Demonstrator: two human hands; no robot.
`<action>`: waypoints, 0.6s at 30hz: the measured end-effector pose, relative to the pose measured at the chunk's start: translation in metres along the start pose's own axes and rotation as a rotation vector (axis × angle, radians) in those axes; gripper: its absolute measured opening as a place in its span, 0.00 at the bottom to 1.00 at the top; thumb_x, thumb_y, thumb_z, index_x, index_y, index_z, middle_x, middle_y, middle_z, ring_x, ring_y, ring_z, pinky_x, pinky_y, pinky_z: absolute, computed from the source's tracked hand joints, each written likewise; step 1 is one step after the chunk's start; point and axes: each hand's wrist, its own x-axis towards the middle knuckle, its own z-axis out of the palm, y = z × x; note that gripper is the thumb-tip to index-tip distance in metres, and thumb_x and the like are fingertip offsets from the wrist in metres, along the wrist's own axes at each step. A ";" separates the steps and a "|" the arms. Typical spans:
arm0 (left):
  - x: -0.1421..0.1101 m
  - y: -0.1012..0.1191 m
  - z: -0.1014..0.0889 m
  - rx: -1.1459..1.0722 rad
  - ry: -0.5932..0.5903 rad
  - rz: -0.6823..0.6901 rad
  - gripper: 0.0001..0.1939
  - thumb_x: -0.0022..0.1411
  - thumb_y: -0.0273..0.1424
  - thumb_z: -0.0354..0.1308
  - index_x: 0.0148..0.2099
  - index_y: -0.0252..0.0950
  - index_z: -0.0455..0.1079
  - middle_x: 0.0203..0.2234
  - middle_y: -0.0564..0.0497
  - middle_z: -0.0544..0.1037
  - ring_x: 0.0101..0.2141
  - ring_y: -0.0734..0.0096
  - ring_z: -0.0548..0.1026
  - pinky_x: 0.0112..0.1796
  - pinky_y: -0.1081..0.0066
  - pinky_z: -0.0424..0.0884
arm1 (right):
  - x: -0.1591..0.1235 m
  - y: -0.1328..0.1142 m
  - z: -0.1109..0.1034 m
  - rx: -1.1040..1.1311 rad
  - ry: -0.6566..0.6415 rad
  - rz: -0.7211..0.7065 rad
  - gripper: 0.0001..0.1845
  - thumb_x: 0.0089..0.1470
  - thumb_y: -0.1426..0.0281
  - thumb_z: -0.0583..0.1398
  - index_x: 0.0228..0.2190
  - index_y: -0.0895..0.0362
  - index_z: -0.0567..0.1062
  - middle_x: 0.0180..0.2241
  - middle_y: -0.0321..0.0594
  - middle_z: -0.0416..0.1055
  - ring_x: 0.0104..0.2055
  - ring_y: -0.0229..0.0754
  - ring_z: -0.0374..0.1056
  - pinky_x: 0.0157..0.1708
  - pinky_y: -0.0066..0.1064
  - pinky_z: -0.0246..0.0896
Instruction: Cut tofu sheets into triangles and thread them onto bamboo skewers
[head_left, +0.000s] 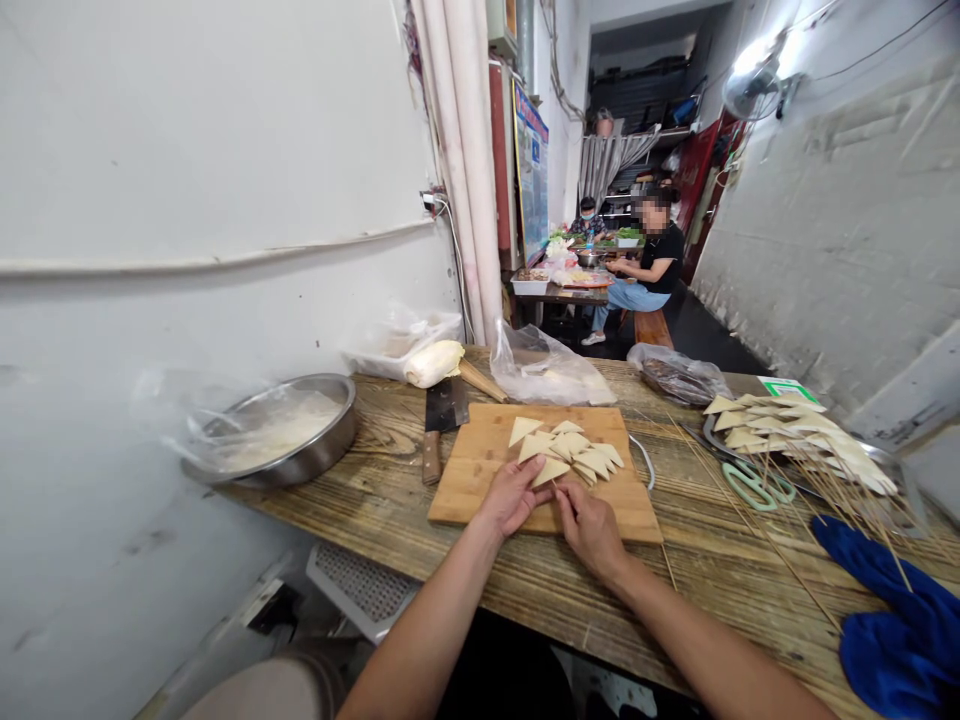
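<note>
My left hand [514, 498] is closed on a pale triangular tofu slice [551, 472], thumb on top and fingers beneath, at the front of a wooden cutting board [480, 450]. Close beside it, my right hand [592, 528] pinches a thin bamboo skewer [555, 484]; its tip is at the slice's near edge, and most of it is hidden by the hand. I cannot tell how deep the tip sits. Several more tofu triangles [574, 442] lie overlapping on the board just beyond my hands.
Left of the board lies a cleaver [433, 455]; farther left stands a metal basin [322, 440] with plastic over it. At right are green-handled scissors [750, 487], a tray of skewered triangles [810, 435], loose skewers and a blue cloth [900, 630]. Two people sit at tables behind.
</note>
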 end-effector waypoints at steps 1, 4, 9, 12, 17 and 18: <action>0.000 0.000 0.000 -0.007 0.007 0.005 0.12 0.55 0.32 0.59 0.41 0.31 0.70 0.34 0.43 0.78 0.36 0.64 0.75 0.40 0.62 0.72 | 0.000 0.000 0.000 0.003 -0.002 0.000 0.14 0.59 0.69 0.46 0.34 0.58 0.69 0.24 0.40 0.73 0.24 0.38 0.69 0.26 0.25 0.60; 0.003 0.004 -0.001 -0.044 0.052 0.068 0.14 0.56 0.34 0.57 0.44 0.32 0.69 0.36 0.43 0.77 0.38 0.64 0.75 0.41 0.62 0.71 | 0.001 -0.002 -0.001 -0.002 -0.012 -0.001 0.14 0.59 0.69 0.46 0.34 0.58 0.69 0.24 0.40 0.72 0.24 0.37 0.68 0.26 0.25 0.59; 0.007 0.006 -0.006 -0.064 0.142 0.149 0.14 0.54 0.29 0.59 0.44 0.29 0.70 0.35 0.42 0.78 0.39 0.63 0.75 0.44 0.64 0.70 | 0.000 -0.002 -0.002 -0.036 -0.054 -0.033 0.14 0.59 0.69 0.46 0.32 0.58 0.69 0.23 0.39 0.72 0.22 0.37 0.67 0.24 0.25 0.57; 0.008 0.004 -0.007 -0.061 0.147 0.138 0.14 0.54 0.28 0.59 0.44 0.28 0.70 0.33 0.42 0.78 0.37 0.63 0.76 0.44 0.63 0.70 | -0.001 -0.001 -0.001 -0.041 -0.045 -0.040 0.14 0.59 0.69 0.46 0.33 0.58 0.69 0.24 0.40 0.72 0.23 0.37 0.68 0.25 0.24 0.57; 0.010 0.003 -0.008 -0.046 0.141 0.119 0.11 0.53 0.28 0.60 0.39 0.27 0.71 0.31 0.42 0.78 0.36 0.63 0.76 0.44 0.64 0.70 | -0.001 -0.002 -0.001 -0.048 -0.035 -0.042 0.14 0.59 0.70 0.46 0.33 0.58 0.69 0.23 0.40 0.72 0.23 0.37 0.68 0.25 0.25 0.58; 0.010 0.002 -0.008 -0.044 0.146 0.113 0.10 0.53 0.27 0.60 0.38 0.27 0.71 0.31 0.42 0.78 0.36 0.63 0.76 0.44 0.64 0.70 | 0.000 -0.002 -0.001 -0.051 -0.034 -0.041 0.14 0.59 0.70 0.46 0.33 0.58 0.69 0.23 0.40 0.72 0.22 0.37 0.68 0.24 0.25 0.58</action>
